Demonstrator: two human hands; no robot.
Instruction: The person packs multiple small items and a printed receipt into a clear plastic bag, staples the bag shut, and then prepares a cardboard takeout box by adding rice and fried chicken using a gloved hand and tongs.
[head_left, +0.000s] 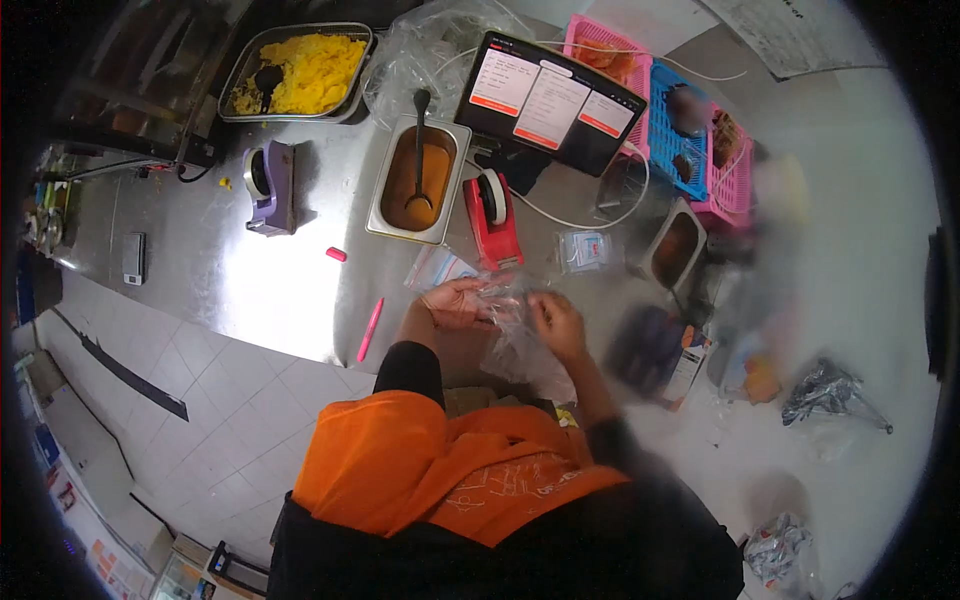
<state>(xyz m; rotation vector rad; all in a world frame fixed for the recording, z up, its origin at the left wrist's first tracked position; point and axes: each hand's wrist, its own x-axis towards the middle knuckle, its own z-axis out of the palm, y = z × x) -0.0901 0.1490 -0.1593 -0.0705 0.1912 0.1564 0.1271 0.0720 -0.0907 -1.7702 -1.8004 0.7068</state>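
A crumpled clear plastic bag (525, 352) hangs between my two hands in front of my body. My left hand (459, 301), palm up, lies under the bag's upper part, and the film covers its fingers. My right hand (557, 322) is curled at the bag's right side, its fingers bent on the film. Just beyond the left hand lies a small zip bag (440, 268). A red tape dispenser (493, 221) stands past both hands. To the left, a pink marker (370, 330) and its cap (336, 254) lie apart on the steel table (202, 292).
Farther back are a steel pan (382, 202) of orange-brown sauce with a black ladle, a purple tape dispenser (279, 187), a tray of yellow food (315, 71) and a tablet (551, 101). Pink and blue baskets (679, 127) stand at right, near a smaller steel pan (675, 244).
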